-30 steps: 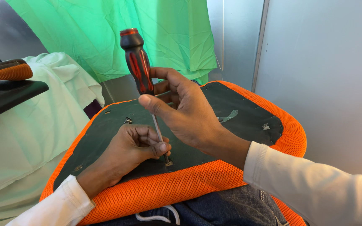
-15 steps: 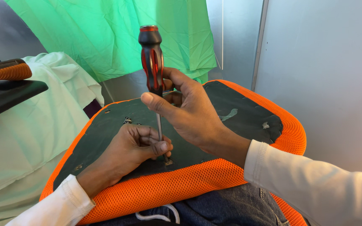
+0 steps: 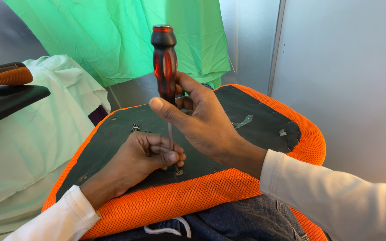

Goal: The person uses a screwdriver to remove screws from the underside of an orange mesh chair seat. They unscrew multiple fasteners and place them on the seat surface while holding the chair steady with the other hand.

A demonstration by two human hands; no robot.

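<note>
Our right hand [image 3: 206, 120] closes its fingers around an upright red-and-black screwdriver [image 3: 165, 62]; our left hand [image 3: 141, 158] pinches its shaft below, apparently over a screw in the orange-rimmed seat pad [image 3: 202, 196].

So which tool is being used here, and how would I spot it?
Find the orange mesh seat pad with its black underside panel on the person's lap. Upright above it stands a red-and-black-handled screwdriver, gripped by the right hand, the left hand pinching its thin metal shaft.
</note>
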